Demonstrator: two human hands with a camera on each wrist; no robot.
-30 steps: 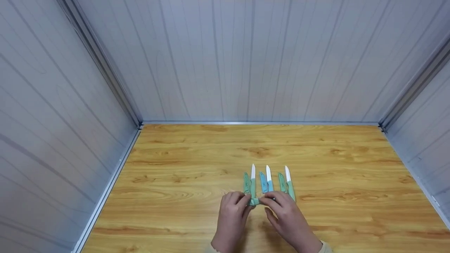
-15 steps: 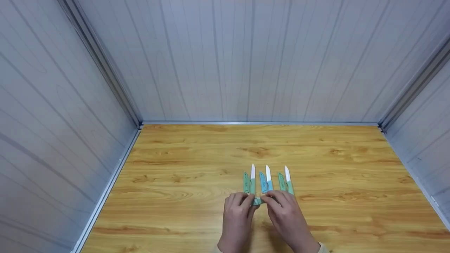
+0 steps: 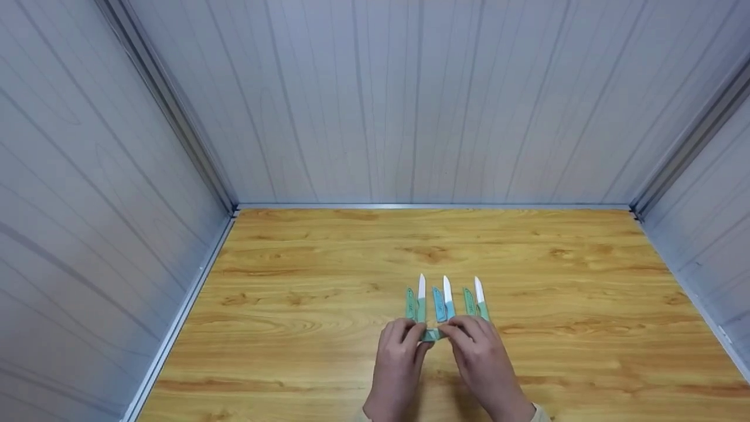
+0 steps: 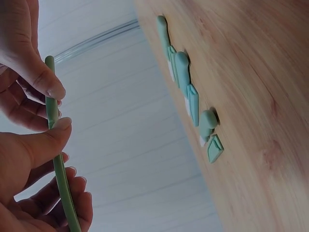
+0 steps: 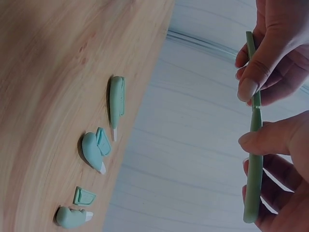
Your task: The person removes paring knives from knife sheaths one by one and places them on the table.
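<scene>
Both hands hold a green paring knife crosswise above the table, its blade covered by a matching green sheath (image 4: 65, 188). My left hand (image 3: 398, 357) pinches the sheath between thumb and fingers. With thumb and fingertips, my right hand (image 3: 485, 360) grips the rounded handle (image 5: 253, 188). A narrow seam shows where sheath and handle meet in the right wrist view. Beyond the hands lie three bare knives with white blades: a green knife (image 3: 421, 299) at left, a blue knife (image 3: 448, 296) in the middle and another green knife (image 3: 480, 293) at right, their lower handles partly hidden.
Beside each lying knife, on its left, rests a sheath of the same colour: a green sheath (image 3: 410, 303), a blue sheath (image 3: 439, 305) and a second green sheath (image 3: 469, 303). The wood-grain table (image 3: 293, 264) is bordered by pale panel walls (image 3: 375, 117) and metal edging.
My left hand has moved slightly right with the sheathed knife. My right thumb, apart from the knife a second ago, has come in under it. The knives on the table have stayed put.
</scene>
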